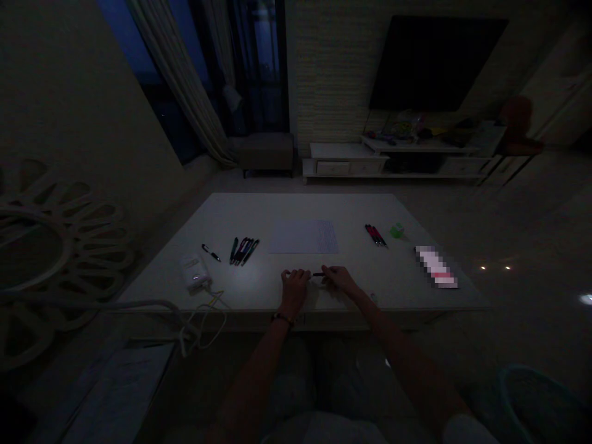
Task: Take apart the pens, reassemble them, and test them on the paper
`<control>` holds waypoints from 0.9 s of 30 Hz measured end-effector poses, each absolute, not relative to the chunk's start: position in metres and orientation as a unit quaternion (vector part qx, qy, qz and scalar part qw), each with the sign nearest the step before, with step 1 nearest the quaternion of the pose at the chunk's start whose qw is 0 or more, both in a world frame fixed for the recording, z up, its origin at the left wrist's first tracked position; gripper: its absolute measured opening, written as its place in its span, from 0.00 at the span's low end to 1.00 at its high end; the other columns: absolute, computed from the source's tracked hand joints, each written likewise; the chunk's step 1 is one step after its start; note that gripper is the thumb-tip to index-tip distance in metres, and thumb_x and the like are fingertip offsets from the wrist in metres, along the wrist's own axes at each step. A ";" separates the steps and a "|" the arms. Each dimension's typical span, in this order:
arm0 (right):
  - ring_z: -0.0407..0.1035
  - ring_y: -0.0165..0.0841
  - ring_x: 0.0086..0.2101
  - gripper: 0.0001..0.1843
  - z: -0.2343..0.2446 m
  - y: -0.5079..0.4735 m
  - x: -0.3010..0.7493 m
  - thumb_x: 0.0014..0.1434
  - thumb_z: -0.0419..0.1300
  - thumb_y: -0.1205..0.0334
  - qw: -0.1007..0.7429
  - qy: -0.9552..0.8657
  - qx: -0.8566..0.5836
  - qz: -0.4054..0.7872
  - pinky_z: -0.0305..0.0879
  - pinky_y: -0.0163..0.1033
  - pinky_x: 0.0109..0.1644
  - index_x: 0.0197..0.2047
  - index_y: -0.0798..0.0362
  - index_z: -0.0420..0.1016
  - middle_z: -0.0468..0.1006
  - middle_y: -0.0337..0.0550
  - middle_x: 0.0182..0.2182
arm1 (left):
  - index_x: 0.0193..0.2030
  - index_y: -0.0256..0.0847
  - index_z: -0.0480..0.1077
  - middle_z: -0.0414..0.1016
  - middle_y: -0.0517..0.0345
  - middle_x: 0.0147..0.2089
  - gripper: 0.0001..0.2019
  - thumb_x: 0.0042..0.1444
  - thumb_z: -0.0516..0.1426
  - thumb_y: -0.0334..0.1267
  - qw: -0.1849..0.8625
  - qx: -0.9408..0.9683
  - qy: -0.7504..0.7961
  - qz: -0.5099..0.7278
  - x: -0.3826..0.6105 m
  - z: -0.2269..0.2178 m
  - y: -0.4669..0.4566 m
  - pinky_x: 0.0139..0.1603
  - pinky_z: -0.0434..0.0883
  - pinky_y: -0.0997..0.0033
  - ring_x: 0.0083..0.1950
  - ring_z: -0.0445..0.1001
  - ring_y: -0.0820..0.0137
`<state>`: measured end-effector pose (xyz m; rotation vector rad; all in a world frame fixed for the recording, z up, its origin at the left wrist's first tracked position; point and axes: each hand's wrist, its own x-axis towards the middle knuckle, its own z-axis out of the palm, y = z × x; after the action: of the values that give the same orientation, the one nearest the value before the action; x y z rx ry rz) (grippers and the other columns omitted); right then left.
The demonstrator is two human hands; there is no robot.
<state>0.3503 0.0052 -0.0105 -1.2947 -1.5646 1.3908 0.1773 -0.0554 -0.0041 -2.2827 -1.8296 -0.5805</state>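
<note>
A dark pen (318, 274) lies level between my two hands, just above or on the white table (250, 290) near its front edge. My right hand (341, 281) pinches its right end between thumb and fingers. My left hand (295, 287), with a bracelet at the wrist, is closed with its fingertips at the pen's left end; the dim light blurs the exact grip. Beyond my hands lies a sheet of paper (296, 237) with writing on its right part. Several pens (243, 251) lie side by side to the left, and a few red-and-black pens (376, 235) to the right.
A single pen (211, 252) lies further left, near a white box-shaped device (194, 272) with cables (215, 302) running off the front edge. On the right are a small green item (396, 230) and a pixelated pink-and-white object (436, 267). A teal-rimmed tub (506, 388) stands on the floor.
</note>
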 end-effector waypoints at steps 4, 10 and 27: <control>0.69 0.29 0.20 0.19 -0.009 0.006 0.351 0.45 0.63 0.47 0.365 -0.610 -0.472 0.520 0.61 0.31 0.21 0.31 0.56 0.72 0.77 0.42 0.23 | 0.46 0.45 0.66 0.71 0.55 0.40 0.10 0.61 0.47 0.33 0.079 -0.758 -0.616 -0.197 0.177 -0.006 -0.054 0.51 0.51 0.56 0.43 0.66 0.66; 0.68 0.29 0.19 0.19 -0.008 0.006 0.350 0.48 0.60 0.46 0.348 -0.628 -0.483 0.501 0.60 0.31 0.20 0.26 0.56 0.72 0.76 0.44 0.21 | 0.47 0.45 0.66 0.71 0.54 0.40 0.11 0.60 0.48 0.33 0.085 -0.760 -0.614 -0.197 0.177 -0.007 -0.054 0.51 0.52 0.56 0.43 0.67 0.66; 0.71 0.31 0.23 0.19 -0.005 0.002 0.347 0.44 0.63 0.47 0.391 -0.616 -0.466 0.501 0.64 0.33 0.24 0.30 0.55 0.71 0.77 0.42 0.23 | 0.48 0.46 0.66 0.71 0.54 0.40 0.12 0.59 0.48 0.31 0.076 -0.762 -0.614 -0.192 0.177 -0.006 -0.054 0.51 0.53 0.56 0.43 0.67 0.66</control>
<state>0.3467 0.0017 -0.0046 -1.1845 -1.5646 1.2728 0.1767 -0.0540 -0.0061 -2.2857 -1.8402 -0.5758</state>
